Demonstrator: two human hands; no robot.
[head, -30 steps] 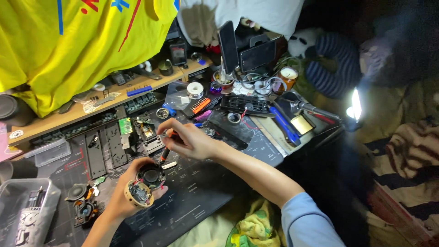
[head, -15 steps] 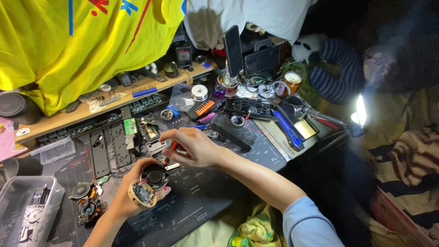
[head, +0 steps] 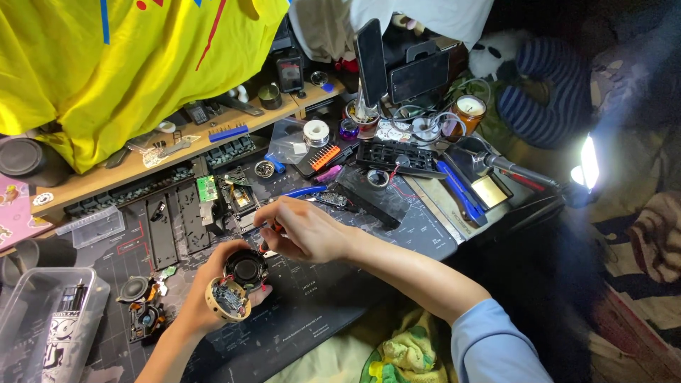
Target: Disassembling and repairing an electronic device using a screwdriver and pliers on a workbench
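Note:
My left hand (head: 202, 301) holds a small round device (head: 234, 287) over the dark work mat (head: 319, 298); its beige shell is open, showing a circuit board and a black speaker cone. My right hand (head: 305, 230) is just above it, fingers pinched on a thin tool with a red-orange handle (head: 271, 230), tip pointing down toward the device. A light blue sleeve covers my right upper arm.
Dismantled electronics and black parts (head: 170, 227) lie left of the hands. A clear plastic box (head: 42, 319) sits at the far left. A wooden shelf (head: 142, 163), a phone on a stand (head: 370, 53), blue tools (head: 461, 191) and a bright lamp (head: 589, 163) surround the mat.
My right hand has drawn the tool down closer to the device. The left hand has kept the device in about the same place.

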